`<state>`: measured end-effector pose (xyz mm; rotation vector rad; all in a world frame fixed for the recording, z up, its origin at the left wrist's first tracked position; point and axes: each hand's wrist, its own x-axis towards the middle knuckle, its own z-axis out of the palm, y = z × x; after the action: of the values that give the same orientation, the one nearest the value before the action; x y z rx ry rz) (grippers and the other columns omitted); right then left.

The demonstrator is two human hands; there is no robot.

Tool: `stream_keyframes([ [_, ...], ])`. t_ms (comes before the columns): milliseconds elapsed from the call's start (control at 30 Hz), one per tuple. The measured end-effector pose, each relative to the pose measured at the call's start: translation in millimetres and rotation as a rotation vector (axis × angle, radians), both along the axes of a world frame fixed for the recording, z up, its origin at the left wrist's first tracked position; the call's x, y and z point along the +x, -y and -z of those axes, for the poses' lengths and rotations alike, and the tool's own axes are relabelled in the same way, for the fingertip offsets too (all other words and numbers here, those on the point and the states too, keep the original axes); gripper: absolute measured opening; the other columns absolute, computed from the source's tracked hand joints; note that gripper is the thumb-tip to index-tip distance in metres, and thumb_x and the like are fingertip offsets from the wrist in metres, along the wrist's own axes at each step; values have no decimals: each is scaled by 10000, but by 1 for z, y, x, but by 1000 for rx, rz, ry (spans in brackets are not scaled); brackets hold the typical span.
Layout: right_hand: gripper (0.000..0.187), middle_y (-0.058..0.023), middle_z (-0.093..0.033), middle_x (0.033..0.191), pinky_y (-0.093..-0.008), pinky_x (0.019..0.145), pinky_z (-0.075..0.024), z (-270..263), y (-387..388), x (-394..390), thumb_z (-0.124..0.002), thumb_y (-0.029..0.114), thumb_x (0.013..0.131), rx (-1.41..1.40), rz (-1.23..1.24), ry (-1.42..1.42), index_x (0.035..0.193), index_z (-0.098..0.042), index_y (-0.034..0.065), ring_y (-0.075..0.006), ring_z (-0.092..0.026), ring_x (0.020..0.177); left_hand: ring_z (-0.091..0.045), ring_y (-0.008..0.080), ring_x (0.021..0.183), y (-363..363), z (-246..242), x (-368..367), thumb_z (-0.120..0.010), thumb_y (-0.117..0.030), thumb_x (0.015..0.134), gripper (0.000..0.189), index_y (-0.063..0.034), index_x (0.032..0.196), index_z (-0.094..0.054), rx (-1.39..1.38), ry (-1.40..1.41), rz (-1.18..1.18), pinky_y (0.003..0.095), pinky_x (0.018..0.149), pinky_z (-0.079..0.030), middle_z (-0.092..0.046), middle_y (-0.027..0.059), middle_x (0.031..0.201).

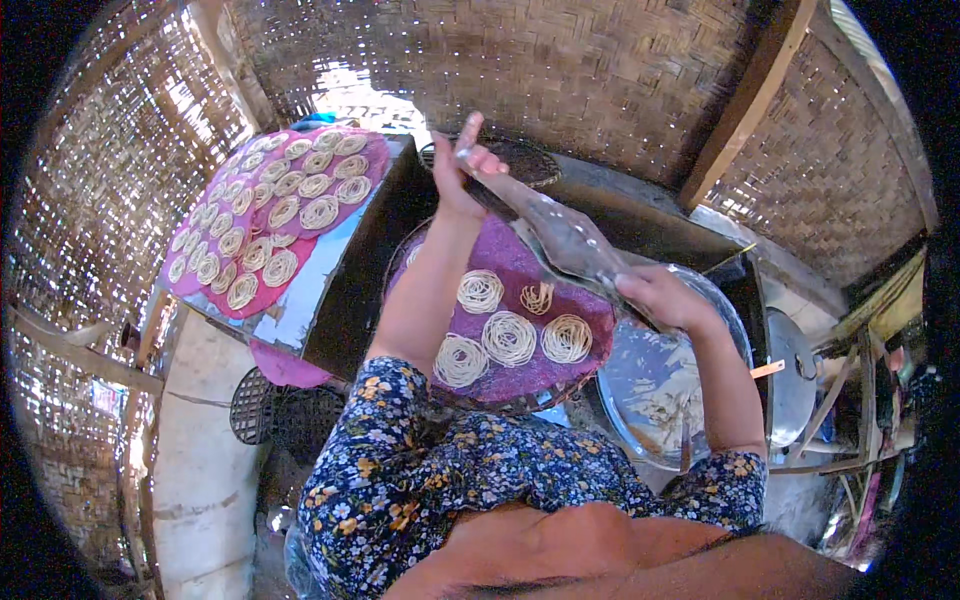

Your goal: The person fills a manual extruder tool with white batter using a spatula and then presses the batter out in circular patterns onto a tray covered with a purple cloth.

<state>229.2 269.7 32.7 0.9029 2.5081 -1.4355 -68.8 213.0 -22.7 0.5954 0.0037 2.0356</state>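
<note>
A long, worn wooden tool with handles, probably a hand press (559, 225), slants across in front of me above a round tray. My left hand (466, 169) holds its upper end, with one finger pointing up. At the lower right end, my right hand (660, 294) is closed around it. Beneath the tool lies a tray lined with purple cloth (517, 244). It bears several flat coils of pale noodle strands (510, 339). Below the tool's middle is a smaller, looser coil (537, 298) in shade. The tool's underside is mostly hidden.
A wide metal basin (622, 375) with pale dough remains stands at right, beside a round metal lid (791, 375). On the left, a ledge (300, 289) carries pink cloths with several noodle coils (319, 212). Woven bamboo walls (555, 67) enclose the space.
</note>
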Motion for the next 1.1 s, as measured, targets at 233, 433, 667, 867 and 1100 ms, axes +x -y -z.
stream_keyframes([
  [233, 479, -57, -565, 703, -306, 607, -416, -1, 11, 3, -473, 448, 793, 193, -142, -86, 936, -563, 0, -132, -492, 650, -430, 139, 463, 29, -15, -1, -297, -621, 781, 633, -123, 1132, -467, 49, -45, 25, 339, 583, -397, -420, -45, 484],
  [433, 498, -60, -579, 786, -286, 605, -436, -34, 14, 17, -523, 441, 763, 61, -5, 39, 1079, -536, 55, -142, -523, 663, -448, 144, 471, 20, -15, 14, -309, -606, 787, 612, -123, 1115, -491, 107, 14, 85, 342, 622, -403, -444, -33, 482],
  [667, 499, -92, -608, 869, -310, 689, -435, -35, 21, -10, -515, 445, 766, 179, -70, -131, 1083, -534, 60, -162, -552, 766, -418, 126, 452, 31, -35, -13, -303, -606, 790, 620, -113, 1118, -486, 118, -19, 22, 313, 584, -388, -392, -50, 470],
  [867, 357, -13, -520, 613, -230, 447, -381, -23, 22, 3, -536, 366, 782, 102, -82, -138, 870, -588, 24, -78, -475, 508, -419, 133, 451, 44, -31, -1, -274, -630, 780, 652, -104, 1064, -533, 95, -63, 91, 323, 597, -398, -400, -35, 471],
  [1100, 340, -13, -521, 608, -226, 447, -388, -1, 13, 29, -524, 361, 792, -40, 12, -39, 847, -559, 27, -76, -479, 499, -447, 137, 524, 20, 1, 26, -314, -624, 777, 648, -105, 1131, -474, 76, 34, 168, 323, 601, -387, -460, -20, 548],
])
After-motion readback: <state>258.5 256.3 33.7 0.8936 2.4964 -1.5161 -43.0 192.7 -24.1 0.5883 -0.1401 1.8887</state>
